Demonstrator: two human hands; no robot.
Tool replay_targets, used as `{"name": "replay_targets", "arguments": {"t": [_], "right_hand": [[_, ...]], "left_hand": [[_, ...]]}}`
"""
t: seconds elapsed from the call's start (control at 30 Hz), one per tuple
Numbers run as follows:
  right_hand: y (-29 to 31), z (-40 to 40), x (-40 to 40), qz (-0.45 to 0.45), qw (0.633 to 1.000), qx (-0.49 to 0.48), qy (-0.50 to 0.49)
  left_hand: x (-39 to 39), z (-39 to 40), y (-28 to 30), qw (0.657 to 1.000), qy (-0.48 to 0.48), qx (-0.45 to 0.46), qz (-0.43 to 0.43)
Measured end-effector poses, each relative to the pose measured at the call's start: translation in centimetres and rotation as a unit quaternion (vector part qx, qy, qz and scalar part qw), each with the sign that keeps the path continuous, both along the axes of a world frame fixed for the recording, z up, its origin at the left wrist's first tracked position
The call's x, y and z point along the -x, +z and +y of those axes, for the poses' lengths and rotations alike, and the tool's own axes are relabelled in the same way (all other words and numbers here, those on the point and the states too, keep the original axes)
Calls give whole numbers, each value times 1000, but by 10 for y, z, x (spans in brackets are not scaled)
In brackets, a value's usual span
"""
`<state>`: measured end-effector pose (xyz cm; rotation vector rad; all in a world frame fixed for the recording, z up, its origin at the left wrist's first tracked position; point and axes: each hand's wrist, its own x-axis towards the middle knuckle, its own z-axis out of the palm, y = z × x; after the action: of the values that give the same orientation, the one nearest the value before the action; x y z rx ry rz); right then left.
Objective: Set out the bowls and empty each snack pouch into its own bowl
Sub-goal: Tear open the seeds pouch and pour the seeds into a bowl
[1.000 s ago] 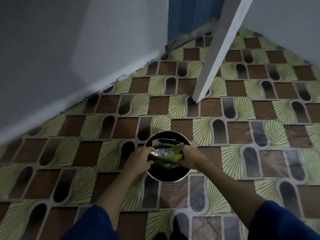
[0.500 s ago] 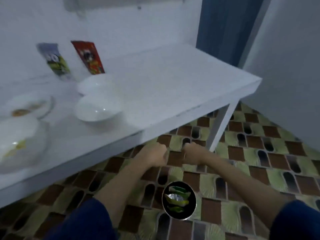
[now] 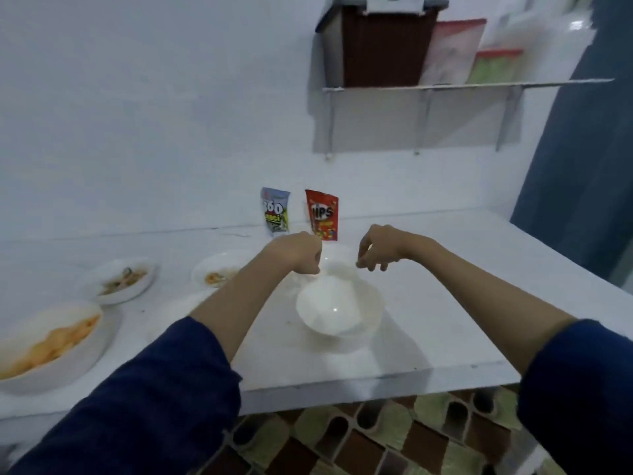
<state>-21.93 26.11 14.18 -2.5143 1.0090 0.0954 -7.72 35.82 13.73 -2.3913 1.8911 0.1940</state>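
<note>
A single head-worn, wide-angle camera gives the only view, so no second view shares any part of the scene. It looks forward and slightly down from above the near edge of the white tabletop [image 3: 445, 323], facing the pale wall behind it. Both forearms enter from the bottom corners and reach away from the lens, the left hand [image 3: 301, 253] and the right hand [image 3: 378, 250] near the frame's centre. The wall shelf [image 3: 462, 85] sits high at upper right, a strip of patterned floor [image 3: 394, 440] fills the bottom edge, and straight lines bow toward the borders.
</note>
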Motion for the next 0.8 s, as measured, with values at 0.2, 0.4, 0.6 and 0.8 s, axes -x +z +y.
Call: {"name": "replay_targets", "arguments": {"t": [0.2, 0.4, 0.6, 0.8], "right_hand": [[4, -52, -114, -1, 1000, 5, 26], [7, -135, -231, -44, 998, 46, 0], [-9, -191, -304, -76, 994, 55, -51], [-36, -217, -343, -95, 991, 55, -73]], "left_hand": [[-128, -48, 5, 997, 69, -41, 20], [-244, -123, 14, 997, 80, 5, -8], [-308, -183, 2, 993, 82, 38, -74], [-338, -228, -40, 992, 23, 84, -87]]}}
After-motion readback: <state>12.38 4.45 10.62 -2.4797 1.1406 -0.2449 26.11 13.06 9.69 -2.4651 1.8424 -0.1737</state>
